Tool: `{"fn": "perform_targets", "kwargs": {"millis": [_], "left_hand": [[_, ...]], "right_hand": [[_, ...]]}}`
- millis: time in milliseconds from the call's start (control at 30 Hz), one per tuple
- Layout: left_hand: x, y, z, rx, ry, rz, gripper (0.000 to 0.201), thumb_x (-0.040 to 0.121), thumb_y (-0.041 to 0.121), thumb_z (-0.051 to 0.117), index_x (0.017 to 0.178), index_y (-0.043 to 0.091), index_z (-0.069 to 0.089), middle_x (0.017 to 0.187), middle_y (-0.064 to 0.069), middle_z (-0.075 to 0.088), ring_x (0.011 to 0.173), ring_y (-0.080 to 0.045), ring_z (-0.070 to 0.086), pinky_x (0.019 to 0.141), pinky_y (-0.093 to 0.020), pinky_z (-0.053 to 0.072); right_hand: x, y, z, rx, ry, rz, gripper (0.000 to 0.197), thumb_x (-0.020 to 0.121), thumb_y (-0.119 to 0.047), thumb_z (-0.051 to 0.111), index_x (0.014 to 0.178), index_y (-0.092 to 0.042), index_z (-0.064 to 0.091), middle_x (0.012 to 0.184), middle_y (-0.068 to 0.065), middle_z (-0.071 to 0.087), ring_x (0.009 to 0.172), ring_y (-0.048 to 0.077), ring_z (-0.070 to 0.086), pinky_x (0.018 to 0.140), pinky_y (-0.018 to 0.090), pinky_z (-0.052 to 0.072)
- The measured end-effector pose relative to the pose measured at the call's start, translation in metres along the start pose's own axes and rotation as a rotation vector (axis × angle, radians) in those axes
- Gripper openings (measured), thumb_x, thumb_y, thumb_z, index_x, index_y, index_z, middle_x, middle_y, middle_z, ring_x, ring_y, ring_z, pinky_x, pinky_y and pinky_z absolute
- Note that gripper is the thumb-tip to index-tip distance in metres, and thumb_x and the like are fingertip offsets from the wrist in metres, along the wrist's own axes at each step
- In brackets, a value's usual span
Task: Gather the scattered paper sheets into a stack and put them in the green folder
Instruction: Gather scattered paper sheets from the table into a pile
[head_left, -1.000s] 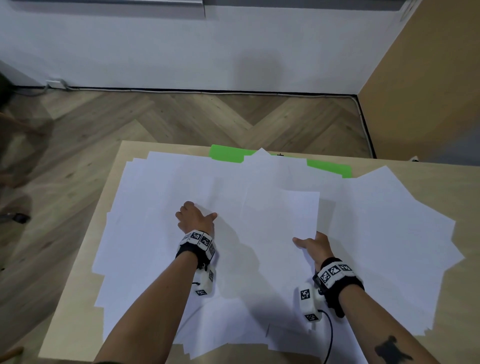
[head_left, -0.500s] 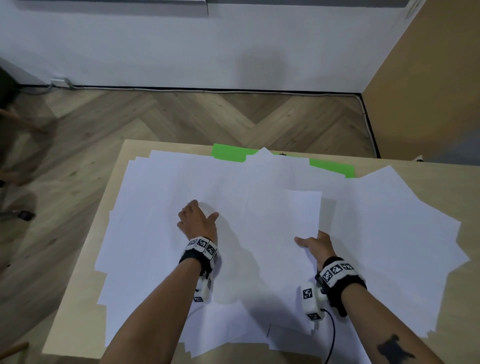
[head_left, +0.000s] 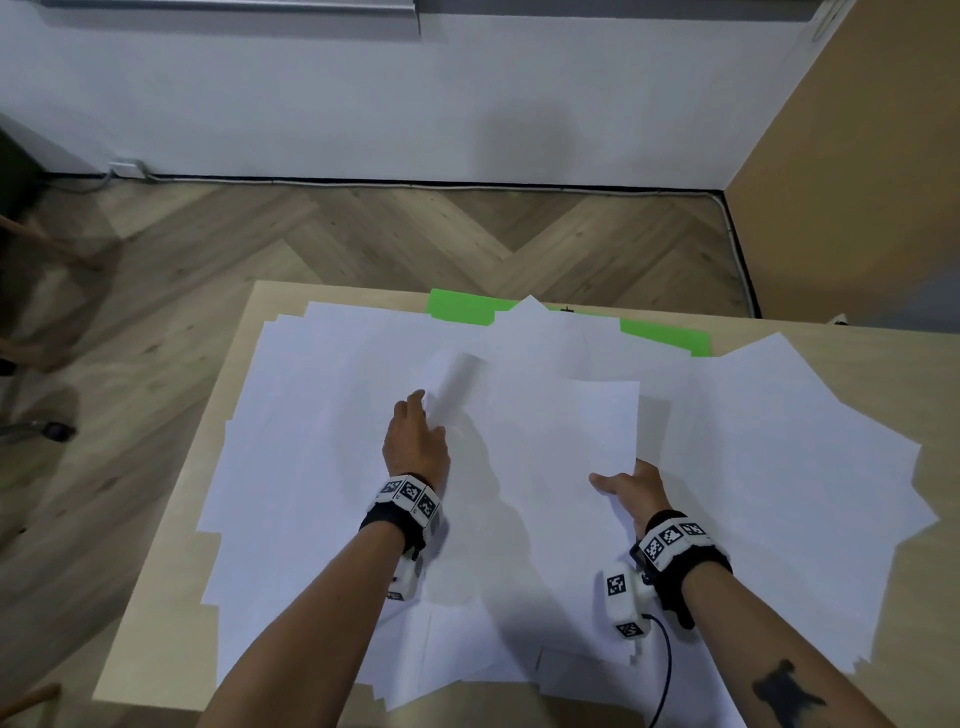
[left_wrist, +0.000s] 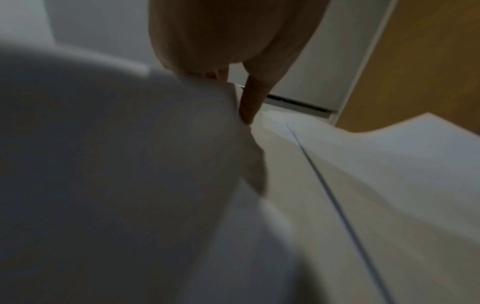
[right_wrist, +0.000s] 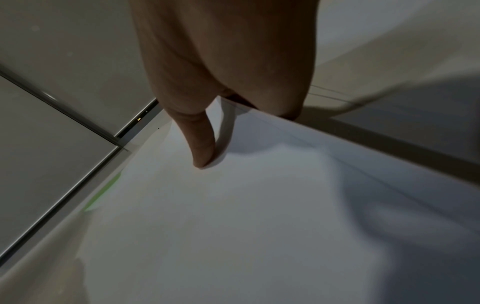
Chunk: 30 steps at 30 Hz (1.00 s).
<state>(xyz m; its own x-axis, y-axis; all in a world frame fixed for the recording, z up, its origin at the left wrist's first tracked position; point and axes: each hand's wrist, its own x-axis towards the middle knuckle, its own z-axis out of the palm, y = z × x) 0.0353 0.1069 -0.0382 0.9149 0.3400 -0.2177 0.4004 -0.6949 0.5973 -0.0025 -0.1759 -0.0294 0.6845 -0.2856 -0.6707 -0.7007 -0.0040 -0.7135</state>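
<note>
Several white paper sheets (head_left: 322, 467) lie fanned over the table and overlap one another. The green folder (head_left: 457, 306) sits at the far edge, mostly hidden under sheets, and shows as a green sliver (right_wrist: 103, 191) in the right wrist view. My left hand (head_left: 423, 402) pinches the edge of a sheet (head_left: 454, 382) that curls up off the pile; the left wrist view shows this sheet (left_wrist: 130, 164) bulging beside the fingers. My right hand (head_left: 615, 478) holds the near edge of another sheet (head_left: 597, 426), thumb (right_wrist: 197, 139) on top and fingers beneath.
The light wooden table (head_left: 924, 374) shows bare wood only along its left and right sides. Past its far edge lie a herringbone wood floor (head_left: 415, 239) and a white wall. A brown cabinet side (head_left: 857, 182) stands at the right.
My left hand has reached farther from me and lifted a sheet's edge, which now curls upward. The right hand has kept its hold on its sheet in about the same place.
</note>
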Motion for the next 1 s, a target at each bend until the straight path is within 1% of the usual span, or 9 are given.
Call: {"fn": "perform_targets", "kwargs": {"millis": [100,167,233,333,567,667,767,900,1000], "left_hand": [[0.001,0.007,-0.011,-0.100,-0.016,-0.116,0.080,0.079,0.012,0.069,0.147,0.023,0.028,0.139,-0.007,0.034,0.101,-0.035,0.060,0.083,-0.038,0.047],[0.007,0.009,-0.019,-0.225,-0.030,-0.288,0.092,0.074,0.011,0.076,0.149,0.019,0.023,0.143,-0.011,0.033,0.111,-0.035,0.056,0.090,-0.038,0.044],[0.012,0.010,-0.028,-0.336,-0.081,-0.367,0.077,0.072,0.010,0.078,0.140,0.011,0.042,0.133,-0.012,0.049,0.115,-0.032,0.055,0.090,-0.033,0.046],[0.016,0.018,-0.043,-0.222,-0.193,-0.206,0.016,0.074,0.012,0.072,0.090,0.010,0.069,0.088,-0.008,0.067,0.089,-0.029,0.064,0.068,-0.025,0.047],[0.020,0.068,-0.096,0.047,0.116,0.230,0.011,0.092,0.019,0.052,0.097,0.013,0.060,0.092,-0.017,0.067,0.090,-0.041,0.059,0.072,-0.039,0.042],[0.020,0.096,-0.128,-0.272,0.182,0.288,0.023,0.088,0.032,0.059,0.102,0.015,0.068,0.083,-0.009,0.070,0.079,-0.029,0.064,0.074,-0.037,0.052],[0.015,0.123,-0.155,-0.741,0.072,0.364,0.026,0.090,0.016,0.064,0.109,-0.002,0.067,0.087,-0.004,0.070,0.070,-0.008,0.064,0.069,-0.027,0.052],[0.014,0.135,-0.165,-0.994,0.004,0.362,0.024,0.093,0.005,0.060,0.113,-0.008,0.062,0.109,-0.020,0.067,0.091,-0.024,0.067,0.080,-0.033,0.056],[0.024,0.121,-0.138,-0.767,-0.039,0.289,0.023,0.091,0.014,0.066,0.107,-0.003,0.067,0.103,-0.016,0.072,0.087,-0.023,0.068,0.082,-0.043,0.058]], "right_hand": [[0.003,0.003,0.000,0.001,-0.008,0.006,0.053,0.087,0.008,0.069,0.137,0.002,0.051,0.140,0.014,0.057,0.124,0.028,0.053,0.104,0.035,0.036],[0.003,0.002,0.000,0.031,-0.011,0.012,0.056,0.088,0.007,0.069,0.140,0.003,0.048,0.143,0.014,0.054,0.131,0.030,0.050,0.108,0.038,0.035],[0.001,0.001,0.000,0.054,-0.018,0.016,0.060,0.089,0.006,0.069,0.144,0.003,0.044,0.144,0.012,0.050,0.136,0.031,0.046,0.113,0.042,0.032],[0.004,0.005,0.003,0.089,-0.028,0.022,0.057,0.088,0.005,0.070,0.140,0.001,0.046,0.139,0.004,0.051,0.129,0.024,0.048,0.115,0.044,0.032],[0.008,0.008,0.011,0.106,-0.025,0.029,0.041,0.092,0.002,0.066,0.132,0.000,0.054,0.125,0.005,0.059,0.113,0.024,0.054,0.104,0.036,0.038],[0.008,0.009,0.009,0.094,-0.030,0.020,0.044,0.092,-0.002,0.067,0.134,0.001,0.053,0.128,0.011,0.059,0.117,0.028,0.055,0.103,0.037,0.039],[0.006,0.012,0.009,0.117,-0.012,0.024,0.045,0.089,0.000,0.070,0.131,0.000,0.052,0.128,0.011,0.058,0.117,0.029,0.055,0.108,0.040,0.038],[0.005,0.013,0.008,0.073,-0.027,0.069,0.022,0.082,0.007,0.071,0.101,0.001,0.062,0.102,0.009,0.066,0.096,0.026,0.060,0.091,0.034,0.048],[0.004,0.012,0.007,0.106,-0.031,0.108,0.069,0.076,-0.008,0.080,0.135,0.006,0.048,0.135,0.016,0.056,0.130,0.033,0.052,0.108,0.041,0.040]]}}
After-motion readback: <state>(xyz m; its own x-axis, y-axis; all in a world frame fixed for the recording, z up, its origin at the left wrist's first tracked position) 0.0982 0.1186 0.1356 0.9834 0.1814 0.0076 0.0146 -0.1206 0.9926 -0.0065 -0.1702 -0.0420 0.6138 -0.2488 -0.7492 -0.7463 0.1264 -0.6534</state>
